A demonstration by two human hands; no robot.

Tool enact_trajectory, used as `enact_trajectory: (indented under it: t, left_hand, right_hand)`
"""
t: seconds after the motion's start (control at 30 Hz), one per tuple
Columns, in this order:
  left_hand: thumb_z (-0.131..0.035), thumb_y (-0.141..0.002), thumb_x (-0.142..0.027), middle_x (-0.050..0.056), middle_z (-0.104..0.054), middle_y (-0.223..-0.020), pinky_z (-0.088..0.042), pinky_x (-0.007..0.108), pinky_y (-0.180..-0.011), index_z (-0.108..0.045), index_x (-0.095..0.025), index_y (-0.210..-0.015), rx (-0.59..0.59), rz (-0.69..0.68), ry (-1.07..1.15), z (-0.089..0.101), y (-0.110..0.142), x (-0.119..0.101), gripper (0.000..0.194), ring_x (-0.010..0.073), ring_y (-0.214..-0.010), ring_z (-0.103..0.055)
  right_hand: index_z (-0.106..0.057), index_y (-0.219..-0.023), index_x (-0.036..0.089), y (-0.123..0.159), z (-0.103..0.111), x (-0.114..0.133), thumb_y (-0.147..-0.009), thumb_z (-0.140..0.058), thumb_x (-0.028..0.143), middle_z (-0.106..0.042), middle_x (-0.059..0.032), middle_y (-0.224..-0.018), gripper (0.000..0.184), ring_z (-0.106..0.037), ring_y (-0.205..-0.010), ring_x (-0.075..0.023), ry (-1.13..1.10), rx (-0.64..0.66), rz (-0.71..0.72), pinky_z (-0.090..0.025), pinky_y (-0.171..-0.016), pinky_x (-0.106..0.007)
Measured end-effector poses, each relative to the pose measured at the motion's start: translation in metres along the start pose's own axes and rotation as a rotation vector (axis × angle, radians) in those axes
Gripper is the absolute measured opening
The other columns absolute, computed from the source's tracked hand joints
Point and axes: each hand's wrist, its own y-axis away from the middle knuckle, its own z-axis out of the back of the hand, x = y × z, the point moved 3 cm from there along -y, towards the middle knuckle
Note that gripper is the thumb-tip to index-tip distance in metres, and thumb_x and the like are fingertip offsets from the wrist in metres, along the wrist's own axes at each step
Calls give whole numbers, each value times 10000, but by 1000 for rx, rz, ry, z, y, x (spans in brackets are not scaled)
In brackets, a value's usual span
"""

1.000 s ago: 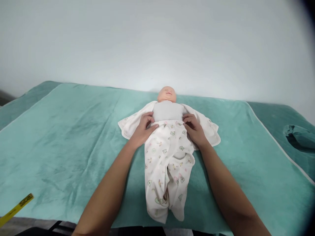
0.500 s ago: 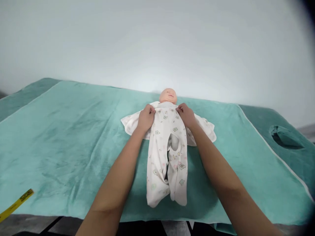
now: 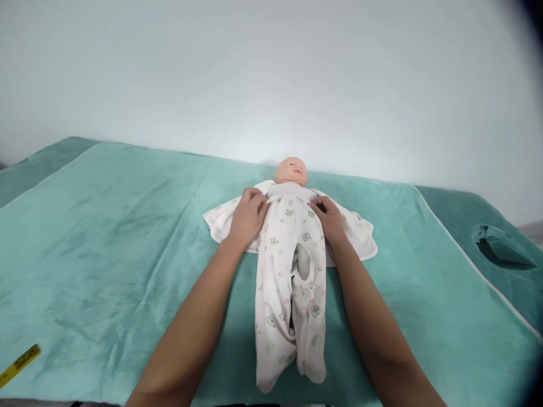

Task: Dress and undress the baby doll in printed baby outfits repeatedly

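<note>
A baby doll lies on its back, its head toward the wall. White baby pants with small printed animals cover its lower body up to the chest; an open crotch shows between the legs. Under the doll, a white printed baby top is spread out to both sides. My left hand is closed at the left edge of the pants' waistband, fingers bent over the cloth. At the opposite edge of the waistband, my right hand pinches the fabric between thumb and fingers. The fingertips are partly hidden.
A green plush cover drapes the table, with an oval hole toward its right end. A yellow strip with dark markings lies at the lower left. Behind the table rises a plain pale wall.
The view has tilted up slightly, so everything sits lower in the picture. Both hands stay at the waistband; my left hand's fingers have shifted and lie a little more spread over the cloth.
</note>
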Motion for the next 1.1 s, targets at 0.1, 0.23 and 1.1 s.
enact_trajectory:
  t: [0.1, 0.23, 1.1]
  left_hand:
    - [-500, -969, -345, 101, -523, -1460, -237, 497, -1195, -598, -215, -892, 2, -82, -83, -5, -6, -1, 181, 295, -1422, -353]
    - [-433, -1003, -350, 105, -644, -1315, -264, 487, -1158, -590, -224, -959, 20, -10, -139, -17, -14, 10, 206, 279, -1251, -531]
    - [-458, -903, -209, 132, -715, -942, -448, 393, -833, -671, -167, -1082, 142, 238, -161, -8, 33, -5, 282, 299, -882, -635]
  right_hand:
    - [-536, -771, 239, -3, 2, 5, -850, -619, 452, -652, -39, -1006, 242, -551, -925, -212, 53, 34, 47, -418, -848, -339]
    - [-502, -799, 253, -11, 0, -2, -880, -566, 470, -618, -15, -808, 241, -528, -789, -218, 217, -17, -39, -388, -743, -341]
    - [-671, -792, 229, 20, 15, -22, -838, -598, 446, -690, -20, -778, 233, -557, -734, -199, 25, 61, -190, -411, -690, -318]
